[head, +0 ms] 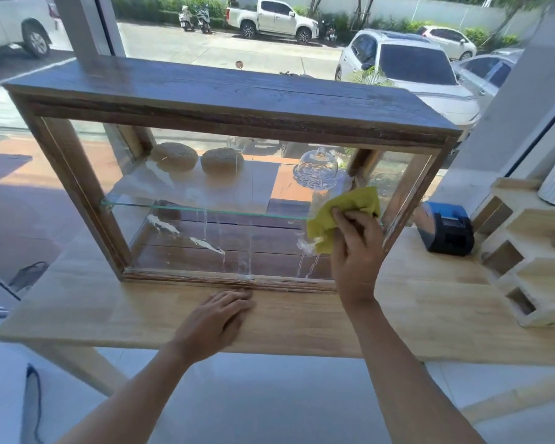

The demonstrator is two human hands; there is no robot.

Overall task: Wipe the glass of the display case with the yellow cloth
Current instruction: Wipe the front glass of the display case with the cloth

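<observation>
Sunlight pours through the big window behind the wooden table (302, 318), and the display case (231, 91) stands on it with its front glass (205, 200) facing you. Your right hand (356, 248) grips the yellow cloth (343, 213), bunched under curled fingers and pressed against the right part of the pane. Your left hand (218, 318) lies flat and open on the table, fingertips just short of the case's bottom rail.

White streaks (205, 245) and drips run across the middle and lower left of the pane, so most of the wiping looks undone. Press hard and the case may slide back, since nothing braces it; the glass dome (314, 169) and two round loaves (199, 160) on the inner shelf could shift. A bunched cloth may just smear the streaks, and drips may soak into the rail.

Glare and reflections make it hard to tell which marks sit on the front pane and which inside. A black and blue device (446, 229) sits near the case's right end.
</observation>
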